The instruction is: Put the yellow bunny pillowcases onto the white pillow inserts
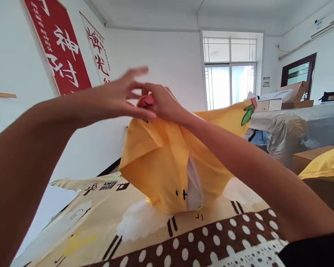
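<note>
A yellow cloth cover (161, 159) with a red and green printed pattern hangs in the air over the bed, a white piece showing in its opening. My right hand (163, 100) grips its top edge near a red corner, fingers closed. Beside it, at the left of that corner, my left hand (125, 98) has its fingers apart, the thumb close against the cloth; its fingertips are somewhat blurred. The cover's other corner, with a green leaf print, sticks out to the right beyond my right forearm.
Below lies a patterned bedspread (100, 222) with brown polka-dot trim. White sheets (52, 204) rest at the left. On the right are a yellow pillow (325, 163), a cardboard box (308, 155) and a plastic-covered surface (284, 126) bearing open boxes.
</note>
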`<state>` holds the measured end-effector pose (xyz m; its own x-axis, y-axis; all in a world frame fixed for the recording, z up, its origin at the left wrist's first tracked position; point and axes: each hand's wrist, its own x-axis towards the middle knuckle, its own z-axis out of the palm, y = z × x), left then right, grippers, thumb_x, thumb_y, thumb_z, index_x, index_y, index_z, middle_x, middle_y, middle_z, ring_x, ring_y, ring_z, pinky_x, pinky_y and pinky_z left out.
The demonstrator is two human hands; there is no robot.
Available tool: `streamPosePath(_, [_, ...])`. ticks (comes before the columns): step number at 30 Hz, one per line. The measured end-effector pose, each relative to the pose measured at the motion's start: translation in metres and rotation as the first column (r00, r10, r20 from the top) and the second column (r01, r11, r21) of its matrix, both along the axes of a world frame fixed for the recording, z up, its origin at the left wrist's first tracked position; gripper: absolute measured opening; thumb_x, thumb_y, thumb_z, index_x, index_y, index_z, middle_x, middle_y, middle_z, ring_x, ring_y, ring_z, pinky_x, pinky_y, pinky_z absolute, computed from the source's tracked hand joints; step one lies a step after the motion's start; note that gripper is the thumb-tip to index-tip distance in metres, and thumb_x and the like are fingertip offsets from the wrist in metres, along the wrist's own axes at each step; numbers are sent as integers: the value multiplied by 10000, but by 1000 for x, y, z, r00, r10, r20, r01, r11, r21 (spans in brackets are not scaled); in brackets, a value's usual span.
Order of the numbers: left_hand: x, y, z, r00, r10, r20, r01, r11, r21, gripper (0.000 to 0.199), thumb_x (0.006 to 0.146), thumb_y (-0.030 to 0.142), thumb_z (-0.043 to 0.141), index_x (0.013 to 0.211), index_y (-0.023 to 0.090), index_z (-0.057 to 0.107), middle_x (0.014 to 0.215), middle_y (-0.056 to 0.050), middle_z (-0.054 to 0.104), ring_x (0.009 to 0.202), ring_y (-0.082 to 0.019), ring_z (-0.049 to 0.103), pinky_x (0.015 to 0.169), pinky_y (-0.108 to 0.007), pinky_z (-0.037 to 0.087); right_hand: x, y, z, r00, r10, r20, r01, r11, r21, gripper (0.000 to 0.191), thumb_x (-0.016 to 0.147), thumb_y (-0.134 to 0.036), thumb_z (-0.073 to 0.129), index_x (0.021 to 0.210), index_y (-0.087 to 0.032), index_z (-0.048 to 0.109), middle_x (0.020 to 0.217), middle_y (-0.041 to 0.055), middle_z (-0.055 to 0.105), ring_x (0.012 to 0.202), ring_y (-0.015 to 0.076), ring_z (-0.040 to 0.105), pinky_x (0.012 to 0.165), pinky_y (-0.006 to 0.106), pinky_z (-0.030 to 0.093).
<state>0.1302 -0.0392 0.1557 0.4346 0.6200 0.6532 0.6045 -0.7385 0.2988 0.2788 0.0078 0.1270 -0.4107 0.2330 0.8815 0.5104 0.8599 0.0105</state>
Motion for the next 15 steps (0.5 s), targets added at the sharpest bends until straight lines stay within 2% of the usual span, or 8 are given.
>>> streamPosePath(1, [1, 2, -2, 997, -5, -74, 0, 998, -60, 1114, 506, 252, 804, 1446, 274, 205, 1173, -79, 553, 1048, -250, 608, 772, -349, 475, -2, 4, -7, 999, 41, -21, -41, 998, -42, 115, 740, -172, 517, 779, -202, 413, 750, -59, 541, 750, 100, 489, 707, 235, 388])
streamPosePath(2, [1, 5, -5, 996, 4, -86, -13, 995, -103, 1107, 496, 228, 807, 1442, 257, 232, 1081, -67, 600, 959, -226, 639, 738, -333, 490, -3, 6, -11, 996, 71, -44, -75, 994, -75, 167, 724, -171, 544, 790, -217, 397, 752, -52, 548, 732, 112, 490, 669, 238, 388])
streamPosePath(5, [-1, 18, -12, 999, -33, 19, 36, 977, -210, 873, 555, 201, 755, 1353, 133, 407, 811, -25, 644, 714, -179, 644, 631, -310, 499, -2, 4, -12, 992, 98, -76, -106, 987, -118, 246, 702, -147, 565, 839, -240, 383, 717, -51, 533, 709, 135, 478, 648, 263, 385])
streamPosePath(7, [0, 25, -15, 999, 12, 47, 0, 970, -242, 552, 565, 196, 728, 1086, 56, 613, 687, -8, 616, 608, -147, 594, 563, -272, 464, 1, -1, -9, 994, 93, -61, -101, 985, -143, 275, 708, -156, 580, 893, -244, 397, 692, -58, 523, 721, 142, 472, 678, 280, 395])
streamPosePath(9, [2, 30, -16, 991, 136, 4, -132, 967, -218, 290, 578, 242, 719, 795, 55, 671, 568, 21, 547, 524, -98, 502, 501, -225, 384, 9, -4, -6, 995, 92, -34, -97, 977, -191, 302, 726, -198, 604, 960, -236, 418, 681, -58, 517, 731, 144, 477, 693, 290, 409])
streamPosePath(10, [3, 33, -16, 981, 192, -19, -192, 964, -183, 249, 591, 278, 712, 712, 65, 666, 519, 37, 500, 493, -76, 445, 483, -215, 345, 15, -5, -5, 995, 97, -22, -99, 970, -220, 344, 731, -230, 623, 1012, -228, 425, 699, -53, 524, 738, 144, 485, 697, 294, 418])
streamPosePath(12, [5, 37, -17, 961, 274, -24, -275, 957, -92, 285, 614, 351, 693, 677, 74, 670, 482, 52, 438, 476, -60, 376, 481, -219, 318, 33, -7, -7, 995, 100, 17, -91, 954, -285, 496, 706, -297, 683, 1123, -212, 429, 780, -31, 551, 754, 147, 510, 702, 306, 439])
streamPosePath(15, [1, 46, -20, 953, 303, 21, -302, 953, -24, 416, 615, 440, 671, 779, 59, 695, 549, 37, 496, 529, -80, 431, 514, -239, 361, 75, -15, -14, 980, 70, 187, 22, 894, -447, 659, 581, -322, 791, 1160, -209, 498, 867, 4, 600, 731, 160, 557, 667, 312, 465])
